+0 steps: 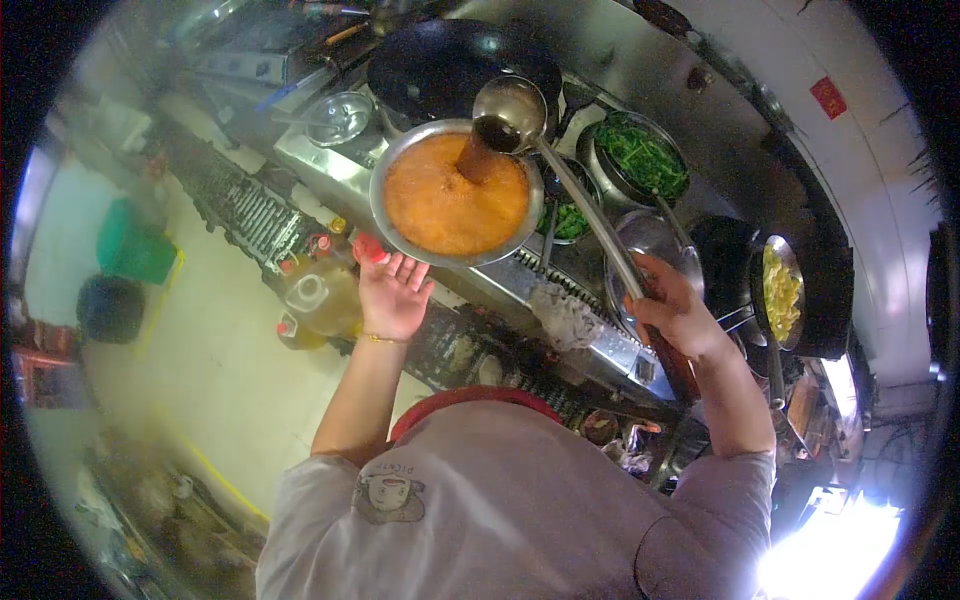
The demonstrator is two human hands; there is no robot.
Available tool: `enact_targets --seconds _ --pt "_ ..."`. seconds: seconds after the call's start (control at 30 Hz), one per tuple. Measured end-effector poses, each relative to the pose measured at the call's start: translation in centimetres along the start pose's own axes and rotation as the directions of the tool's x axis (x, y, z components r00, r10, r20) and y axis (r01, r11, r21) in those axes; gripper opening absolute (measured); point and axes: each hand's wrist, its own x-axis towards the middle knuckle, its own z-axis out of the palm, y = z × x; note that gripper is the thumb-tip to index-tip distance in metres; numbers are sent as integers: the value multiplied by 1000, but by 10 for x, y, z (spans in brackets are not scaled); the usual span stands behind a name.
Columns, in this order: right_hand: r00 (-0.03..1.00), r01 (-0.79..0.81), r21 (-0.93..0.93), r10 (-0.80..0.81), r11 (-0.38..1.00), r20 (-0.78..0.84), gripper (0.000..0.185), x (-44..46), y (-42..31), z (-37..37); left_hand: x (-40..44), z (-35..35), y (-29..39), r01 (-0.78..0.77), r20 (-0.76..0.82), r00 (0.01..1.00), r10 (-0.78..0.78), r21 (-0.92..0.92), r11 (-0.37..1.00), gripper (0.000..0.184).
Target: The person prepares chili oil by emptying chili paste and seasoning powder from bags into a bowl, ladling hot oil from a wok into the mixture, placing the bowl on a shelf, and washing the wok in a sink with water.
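My right hand (672, 308) is closed around the handle of a long metal ladle (585, 200). The ladle's bowl tips over a wide metal basin (377, 205), and a dark reddish-brown stream runs from it into bubbly orange liquid (455, 205). My left hand (393, 298) is palm up at the basin's near rim, its fingers stretched out. I cannot tell whether the fingertips touch the basin from below. Beside those fingers is a small red thing (370, 248), too blurred to name.
A black wok (440, 75) sits behind the basin. Right of it are pots of chopped greens (640, 155) and a pan of yellow food (782, 295). A crumpled cloth (565, 315) lies on the counter edge. Oil jugs (325, 300) stand on the floor at left.
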Motion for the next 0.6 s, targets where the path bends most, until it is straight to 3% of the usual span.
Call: enact_targets --seconds 0.07,0.23,0.33,0.43,0.47,0.53,0.6 --pt "999 33 -63 -32 997 14 59 -1 3 -2 -3 7 2 6 -63 998 -4 29 1000 66" --pt "997 51 -224 -39 973 60 61 0 3 -3 0 -4 4 24 37 999 -24 -14 1000 64" --pt "996 42 -213 -25 976 84 60 4 2 -5 -7 6 1 3 1 1000 -3 -31 1000 56" --pt "994 2 -19 0 1000 107 59 19 3 -14 -9 11 -1 -26 -14 1000 26 -41 999 54" --pt "989 -67 188 40 980 144 57 24 -2 -17 -9 11 -2 -34 -3 999 34 -41 999 53" --pt "969 -201 557 81 806 231 54 38 -19 -29 -9 13 -4 -39 -8 999 38 -29 999 54" --pt "937 -209 645 -38 735 347 51 68 -20 -41 -5 3 -4 -24 60 998 27 -53 998 56"
